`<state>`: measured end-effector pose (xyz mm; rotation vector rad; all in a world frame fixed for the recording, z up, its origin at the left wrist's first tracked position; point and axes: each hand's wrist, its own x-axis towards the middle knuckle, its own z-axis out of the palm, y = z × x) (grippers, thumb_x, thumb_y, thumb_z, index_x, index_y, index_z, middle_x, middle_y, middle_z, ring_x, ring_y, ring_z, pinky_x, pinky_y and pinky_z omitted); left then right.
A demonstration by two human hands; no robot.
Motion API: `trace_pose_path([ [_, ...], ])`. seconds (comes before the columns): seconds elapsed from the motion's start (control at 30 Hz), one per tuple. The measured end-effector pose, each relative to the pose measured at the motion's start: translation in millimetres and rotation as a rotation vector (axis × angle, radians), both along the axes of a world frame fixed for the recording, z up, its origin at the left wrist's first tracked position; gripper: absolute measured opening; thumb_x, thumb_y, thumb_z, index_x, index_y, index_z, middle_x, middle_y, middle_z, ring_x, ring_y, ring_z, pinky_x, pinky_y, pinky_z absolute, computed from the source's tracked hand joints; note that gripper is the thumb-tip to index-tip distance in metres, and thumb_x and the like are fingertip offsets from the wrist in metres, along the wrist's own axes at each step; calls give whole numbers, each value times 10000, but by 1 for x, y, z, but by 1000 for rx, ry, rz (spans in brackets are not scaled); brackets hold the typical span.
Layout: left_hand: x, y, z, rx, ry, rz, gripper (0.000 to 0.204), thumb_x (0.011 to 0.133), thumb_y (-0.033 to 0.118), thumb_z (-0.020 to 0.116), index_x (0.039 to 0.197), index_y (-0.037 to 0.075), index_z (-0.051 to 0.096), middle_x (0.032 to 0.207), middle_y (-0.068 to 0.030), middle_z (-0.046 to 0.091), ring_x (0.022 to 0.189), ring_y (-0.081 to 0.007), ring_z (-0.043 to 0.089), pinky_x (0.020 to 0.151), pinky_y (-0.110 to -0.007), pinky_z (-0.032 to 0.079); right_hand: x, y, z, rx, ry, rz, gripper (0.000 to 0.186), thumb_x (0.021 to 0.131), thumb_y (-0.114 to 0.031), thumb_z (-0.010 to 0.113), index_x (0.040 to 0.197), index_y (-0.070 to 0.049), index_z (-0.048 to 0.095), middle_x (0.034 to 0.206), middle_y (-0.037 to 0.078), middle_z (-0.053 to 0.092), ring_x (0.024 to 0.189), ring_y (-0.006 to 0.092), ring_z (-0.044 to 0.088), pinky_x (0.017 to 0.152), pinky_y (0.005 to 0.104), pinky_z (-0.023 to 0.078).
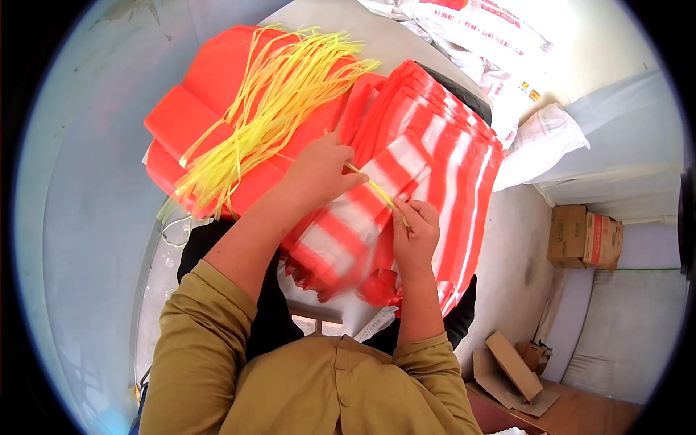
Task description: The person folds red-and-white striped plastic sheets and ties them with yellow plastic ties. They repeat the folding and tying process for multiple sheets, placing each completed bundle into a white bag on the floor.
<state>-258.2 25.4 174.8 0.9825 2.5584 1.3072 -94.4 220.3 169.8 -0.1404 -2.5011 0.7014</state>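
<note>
A yellow plastic strip (380, 192) runs between my two hands, over a bundle of red-and-white striped plastic bags (348, 239). My left hand (319, 171) pinches its upper-left end, and my right hand (416, 235) closes on the lower-right end. The bundle's lower end is blurred and hangs toward my lap. Beneath it and to the right lies a larger stack of the same striped bags (464, 163). To the left, a heap of loose yellow strips (279, 109) rests on red plastic sheeting (210, 87).
White printed sacks (486, 36) lie beyond the stack, with a crumpled white sack (545, 141) at their right. A cardboard box (586, 238) stands at the far right. Flattened cardboard (511, 370) sits on a brown surface at the lower right. A pale wall (87, 203) rises on the left.
</note>
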Motion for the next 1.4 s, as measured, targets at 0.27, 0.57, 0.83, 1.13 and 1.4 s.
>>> trace_pose_path([
  [0.27, 2, 2, 2, -69, 83, 50, 414, 810, 362, 882, 829, -17, 717, 946, -188, 628, 963, -357, 632, 841, -472, 528, -5, -6, 21, -114, -4, -21, 119, 909, -24, 792, 1024, 6, 792, 1014, 125, 695, 910, 272, 686, 792, 355, 553],
  [0.57, 7, 6, 3, -70, 137, 95, 402, 796, 345, 876, 823, -26, 723, 944, -202, 628, 940, -375, 641, 823, -488, 531, -42, -28, 39, -579, -164, 57, 99, 1020, -58, 715, 1095, 7, 719, 1083, 108, 773, 937, 139, 726, 776, 269, 572],
  [0.83, 1, -3, 5, 67, 149, 63, 189, 823, 256, 858, 859, 79, 803, 1249, -163, 665, 1209, -391, 586, 1018, -490, 488, -53, -31, 31, -735, -283, -41, 125, 1048, -46, 680, 1159, 10, 697, 953, 62, 758, 844, 108, 708, 727, 244, 558],
  [1.13, 17, -3, 29, 118, 249, -102, 171, 823, 230, 881, 976, 160, 855, 1594, -108, 538, 1539, -433, 355, 1251, -581, 282, -50, -22, 4, -448, -246, 48, 193, 982, -83, 739, 1162, -17, 757, 1029, 140, 776, 934, 265, 757, 829, 376, 586],
  [1.4, 17, 5, 32, 677, -317, -43, 321, 879, 189, 842, 1190, 115, 810, 1509, -114, 571, 1426, -335, 499, 1108, -455, 478, -49, -28, 13, -597, -262, -16, 144, 1081, -129, 676, 1116, 5, 716, 1008, 55, 735, 887, 107, 674, 781, 269, 554],
])
